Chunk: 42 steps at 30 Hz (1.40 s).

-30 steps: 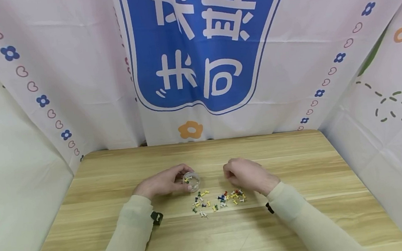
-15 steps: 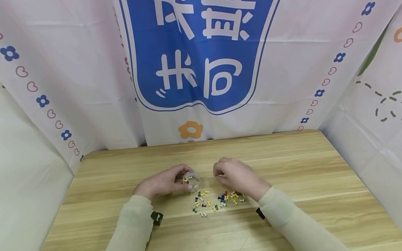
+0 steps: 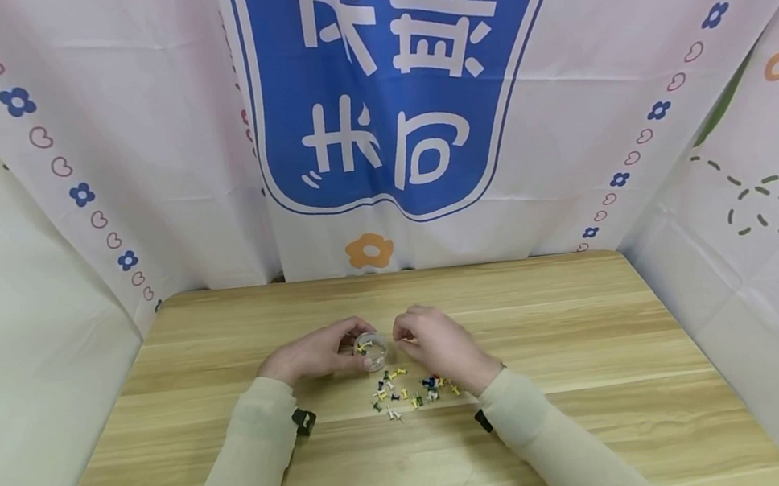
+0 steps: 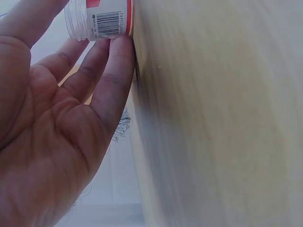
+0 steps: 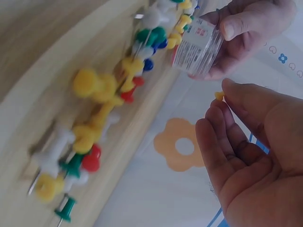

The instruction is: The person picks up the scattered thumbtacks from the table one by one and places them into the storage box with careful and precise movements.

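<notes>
My left hand (image 3: 323,352) holds a small clear plastic jar (image 4: 106,21) upright on the table, its fingers and thumb around the side. The jar has a white and red label with a barcode, and a few push pins (image 3: 362,348) lie inside it. Just right of the jar, my right hand (image 3: 442,346) pinches a yellow push pin (image 5: 219,96) between thumb and fingertip, raised off the table. Loose push pins (image 5: 87,137) in yellow, white, green, blue and red lie scattered in front of the jar. My right wrist hides some of them in the head view.
The wooden table (image 3: 389,478) has its far edge against a hanging white cloth (image 3: 201,136) with a blue printed sign (image 3: 382,179). Printed cloth also hangs at both sides.
My right hand has moved left from above the right end of the pin pile to beside the jar, carrying the yellow push pin. My left hand and the jar have stayed in place.
</notes>
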### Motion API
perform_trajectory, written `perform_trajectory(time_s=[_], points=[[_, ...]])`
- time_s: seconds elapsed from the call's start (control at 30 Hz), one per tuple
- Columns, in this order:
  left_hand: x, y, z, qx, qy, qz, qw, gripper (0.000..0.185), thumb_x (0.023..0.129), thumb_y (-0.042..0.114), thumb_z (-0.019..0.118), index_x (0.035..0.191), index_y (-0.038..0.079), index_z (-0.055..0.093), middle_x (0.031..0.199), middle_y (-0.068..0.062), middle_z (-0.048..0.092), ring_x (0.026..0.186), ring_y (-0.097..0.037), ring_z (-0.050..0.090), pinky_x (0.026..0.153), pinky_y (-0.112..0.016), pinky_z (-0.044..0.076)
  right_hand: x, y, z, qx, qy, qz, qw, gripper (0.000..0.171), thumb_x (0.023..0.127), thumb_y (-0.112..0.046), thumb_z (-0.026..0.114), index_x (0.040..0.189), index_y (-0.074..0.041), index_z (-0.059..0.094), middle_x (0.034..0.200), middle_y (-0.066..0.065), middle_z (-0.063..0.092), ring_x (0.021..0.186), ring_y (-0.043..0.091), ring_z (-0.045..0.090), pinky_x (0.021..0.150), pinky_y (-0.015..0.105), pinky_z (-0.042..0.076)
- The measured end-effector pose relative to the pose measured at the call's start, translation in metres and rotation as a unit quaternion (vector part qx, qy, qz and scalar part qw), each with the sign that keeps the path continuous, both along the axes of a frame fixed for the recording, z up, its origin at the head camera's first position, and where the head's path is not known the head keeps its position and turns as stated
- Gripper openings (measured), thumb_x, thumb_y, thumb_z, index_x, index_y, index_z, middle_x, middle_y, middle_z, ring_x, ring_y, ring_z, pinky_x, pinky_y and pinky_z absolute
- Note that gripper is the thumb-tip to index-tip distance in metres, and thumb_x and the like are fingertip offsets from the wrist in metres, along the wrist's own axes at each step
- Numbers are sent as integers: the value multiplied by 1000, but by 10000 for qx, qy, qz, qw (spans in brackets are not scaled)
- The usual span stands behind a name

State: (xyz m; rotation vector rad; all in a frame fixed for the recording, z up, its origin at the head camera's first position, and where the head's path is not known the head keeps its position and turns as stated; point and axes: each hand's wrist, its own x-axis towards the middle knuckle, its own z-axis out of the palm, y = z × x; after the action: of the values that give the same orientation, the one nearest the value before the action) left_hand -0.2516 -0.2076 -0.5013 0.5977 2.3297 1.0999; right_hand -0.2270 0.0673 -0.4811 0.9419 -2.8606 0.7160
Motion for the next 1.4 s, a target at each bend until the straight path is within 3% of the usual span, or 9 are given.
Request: perform_trajectory(time_s=[0.5,0.77,1.07,1.4], points=[[-1,0,1,-101,69,-25,9999,53,111,33,85,157,16,63,161,-13,68,157,-40,60,137,-68,44,4,-25,-1,-7,-316,122,9994,8,106,-9,87,113,-10,85,115,4,84,106,19,80,96,33,71],[0,-1,2,-81,91,-59,9999,55,111,32,85,158,14,62,167,-17,65,162,-44,56,139,-69,42,2,-27,-4,139,-228,214,9994,8,107,-10,87,114,-11,86,114,5,84,105,19,81,96,32,71],[1,0,3,-38,-24,21,10000,56,109,30,87,157,13,63,152,-10,72,148,-34,65,133,-66,49,0,-9,6,161,-350,92,9992,8,106,-11,88,112,-11,84,115,6,83,108,23,80,100,40,71],[0,1,2,-86,-88,136,9998,56,108,30,88,156,15,63,151,-9,72,149,-35,64,134,-65,48,-4,22,21,467,-497,-192,9975,9,107,-12,87,114,-9,84,112,6,83,104,23,78,99,44,69]])
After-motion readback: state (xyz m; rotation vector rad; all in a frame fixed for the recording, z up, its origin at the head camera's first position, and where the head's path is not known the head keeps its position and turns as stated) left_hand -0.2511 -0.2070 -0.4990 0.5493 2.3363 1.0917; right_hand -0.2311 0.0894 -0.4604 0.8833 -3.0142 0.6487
